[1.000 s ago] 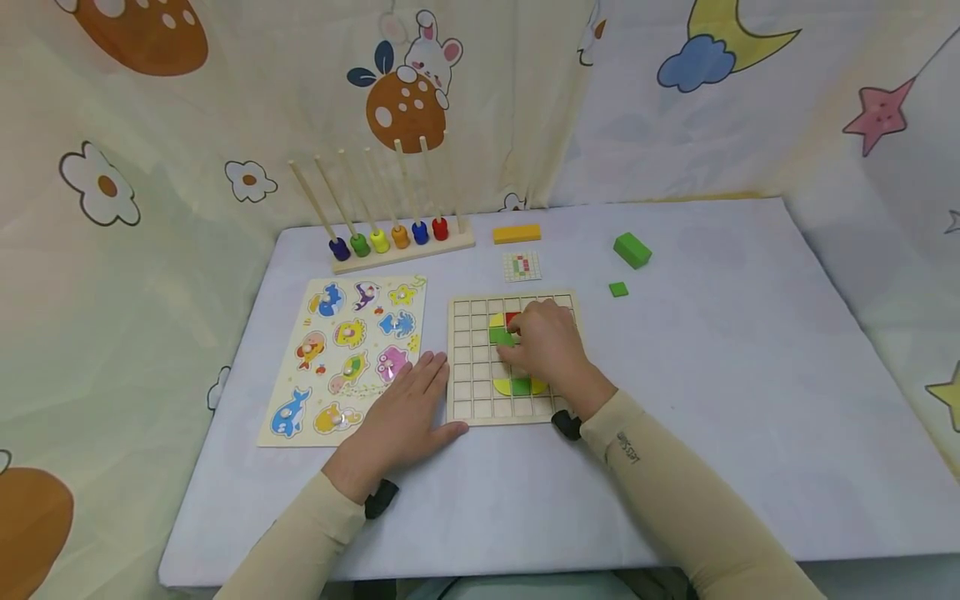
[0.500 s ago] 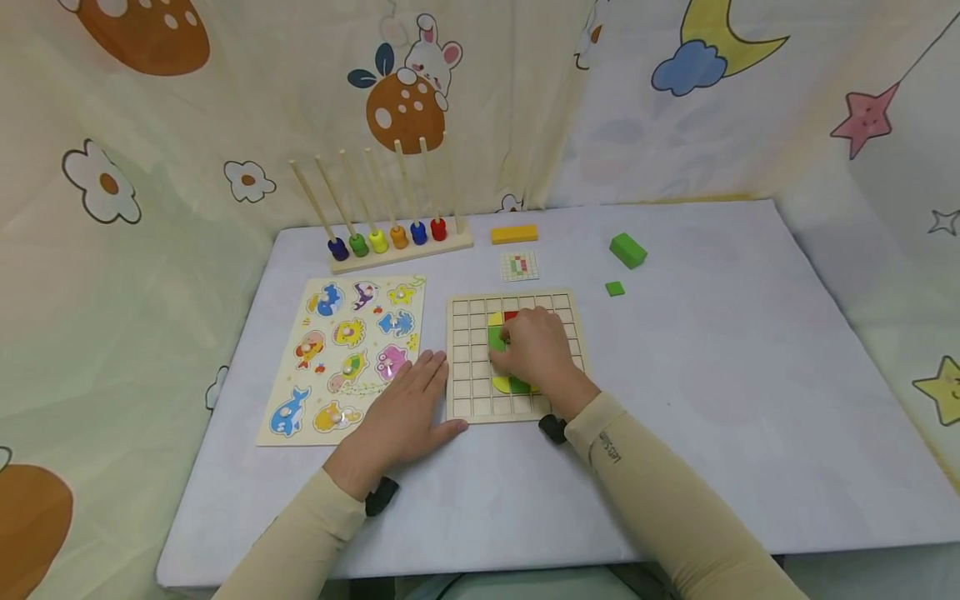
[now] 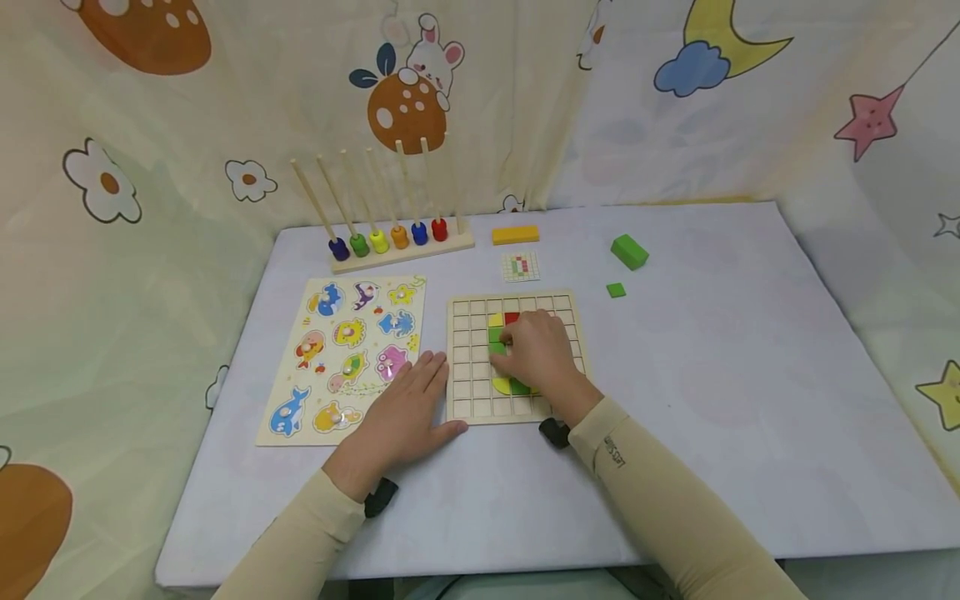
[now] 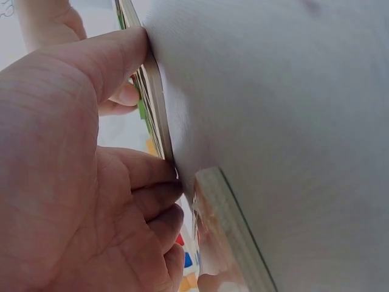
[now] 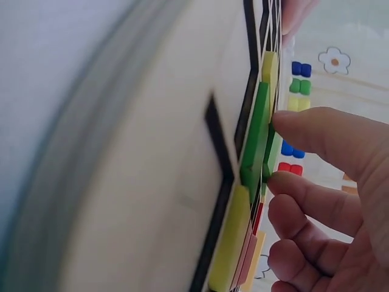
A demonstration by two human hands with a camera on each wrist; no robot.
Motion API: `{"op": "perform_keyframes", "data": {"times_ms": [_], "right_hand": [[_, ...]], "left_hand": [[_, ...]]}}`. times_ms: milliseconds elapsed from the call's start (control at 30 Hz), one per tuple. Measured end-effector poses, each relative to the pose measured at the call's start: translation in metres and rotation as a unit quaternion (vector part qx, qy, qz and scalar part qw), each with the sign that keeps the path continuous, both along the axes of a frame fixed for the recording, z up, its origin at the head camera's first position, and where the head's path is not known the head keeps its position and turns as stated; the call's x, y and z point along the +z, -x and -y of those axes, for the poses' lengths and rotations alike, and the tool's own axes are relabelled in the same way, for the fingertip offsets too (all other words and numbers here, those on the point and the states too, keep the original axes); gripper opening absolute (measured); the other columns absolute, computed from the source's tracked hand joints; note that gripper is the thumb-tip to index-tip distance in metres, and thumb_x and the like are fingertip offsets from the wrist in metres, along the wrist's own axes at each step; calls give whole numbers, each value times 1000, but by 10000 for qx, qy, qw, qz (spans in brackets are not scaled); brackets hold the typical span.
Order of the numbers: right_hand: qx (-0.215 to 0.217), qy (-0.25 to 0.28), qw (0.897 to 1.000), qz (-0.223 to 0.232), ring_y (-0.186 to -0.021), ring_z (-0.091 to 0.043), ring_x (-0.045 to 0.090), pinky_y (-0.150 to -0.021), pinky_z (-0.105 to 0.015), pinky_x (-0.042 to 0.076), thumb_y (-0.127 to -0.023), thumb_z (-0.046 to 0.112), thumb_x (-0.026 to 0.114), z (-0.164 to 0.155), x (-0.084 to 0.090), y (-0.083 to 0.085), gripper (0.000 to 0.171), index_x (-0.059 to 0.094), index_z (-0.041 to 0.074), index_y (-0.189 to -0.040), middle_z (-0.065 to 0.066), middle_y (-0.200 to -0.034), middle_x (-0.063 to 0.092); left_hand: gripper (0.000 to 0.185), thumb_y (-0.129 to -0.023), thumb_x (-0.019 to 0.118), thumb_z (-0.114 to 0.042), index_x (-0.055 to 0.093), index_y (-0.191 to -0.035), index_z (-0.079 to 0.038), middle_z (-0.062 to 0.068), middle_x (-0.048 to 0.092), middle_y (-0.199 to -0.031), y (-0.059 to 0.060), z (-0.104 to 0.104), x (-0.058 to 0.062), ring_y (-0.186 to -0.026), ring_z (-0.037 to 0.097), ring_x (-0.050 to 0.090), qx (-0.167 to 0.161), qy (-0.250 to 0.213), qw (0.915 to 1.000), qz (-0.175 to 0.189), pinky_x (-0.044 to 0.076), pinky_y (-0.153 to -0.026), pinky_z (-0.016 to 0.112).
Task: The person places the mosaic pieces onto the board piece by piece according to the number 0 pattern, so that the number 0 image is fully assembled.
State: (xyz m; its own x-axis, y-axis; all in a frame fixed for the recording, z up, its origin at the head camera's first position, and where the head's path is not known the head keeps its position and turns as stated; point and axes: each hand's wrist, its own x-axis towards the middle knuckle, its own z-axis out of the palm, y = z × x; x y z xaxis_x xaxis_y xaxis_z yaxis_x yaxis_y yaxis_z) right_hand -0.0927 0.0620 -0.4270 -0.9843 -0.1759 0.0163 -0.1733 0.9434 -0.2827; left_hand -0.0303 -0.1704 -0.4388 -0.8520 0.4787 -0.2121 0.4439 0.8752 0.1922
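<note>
My left hand (image 3: 405,417) lies with straight fingers against the left edge of a wooden grid board (image 3: 468,392); in the left wrist view its thumb and index finger (image 4: 149,167) touch that edge. Over the board's middle, my right hand (image 3: 540,354) pinches a green tile (image 5: 273,152) between thumb and index fingertip, down at the board's surface. Around it sit a yellow tile (image 3: 495,320), a red tile (image 3: 512,317), a rounded yellow tile (image 3: 501,386) and another green tile (image 3: 519,387). The right hand hides part of the pattern from the head view.
Left of the board lies a sea-animal peg puzzle (image 3: 303,375). Behind stand a bead rack (image 3: 405,252) with tall pegs, a yellow-orange block (image 3: 515,235) and a small pattern card (image 3: 521,267). A green block (image 3: 629,252) and loose green tile (image 3: 616,290) lie to the right.
My right hand has shifted slightly left and down over the board, then stayed nearly still at the green tile. The left hand has kept its place.
</note>
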Motion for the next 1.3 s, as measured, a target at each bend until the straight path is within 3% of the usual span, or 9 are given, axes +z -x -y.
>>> {"op": "perform_keyframes", "data": {"times_ms": [400, 600, 700, 833, 1300], "right_hand": [[-53, 45, 10000, 15, -95, -24, 59, -90, -41, 49, -84, 45, 86, 0, -4, -4, 38, 85, 16, -108, -1, -93, 72], [0, 222, 9997, 31, -88, -22, 57, -83, -38, 47, -85, 44, 83, -5, -4, -2, 34, 85, 16, -105, 1, -89, 70], [-39, 475, 9988, -102, -85, -22, 56, -79, -37, 46, -91, 39, 78, -13, 3, 2, 28, 85, 15, -103, 0, -86, 69], [-130, 749, 9965, -356, -88, -26, 59, -81, -41, 48, -97, 32, 73, -28, 17, 7, 23, 84, 13, -104, -4, -89, 72], [-684, 840, 9921, -627, -101, -34, 62, -92, -56, 48, -97, 30, 72, -97, 47, 24, 30, 80, 9, -117, -14, -107, 75]], "left_hand": [[100, -95, 62, -67, 24, -167, -9, 7, 18, -177, -4, 1, -2, -166, 27, 12, 69, -66, 9999, 115, 15, -135, 48], [100, -95, 61, -68, 24, -167, -9, 7, 18, -177, -4, 1, -3, -166, 27, 12, 46, -5, 10000, 66, 15, -135, 48], [100, -95, 61, -68, 23, -167, -9, 7, 17, -177, -3, 1, -3, -166, 27, 12, 36, 11, 10000, 45, 15, -135, 48], [101, -95, 61, -68, 24, -167, -9, 7, 18, -177, -2, 0, -2, -166, 27, 12, 30, 5, 10000, 13, 15, -135, 49], [101, -95, 61, -67, 23, -167, -8, 7, 16, -177, 0, 0, 0, -166, 27, 11, 17, 5, 10000, 24, 15, -135, 48]]}}
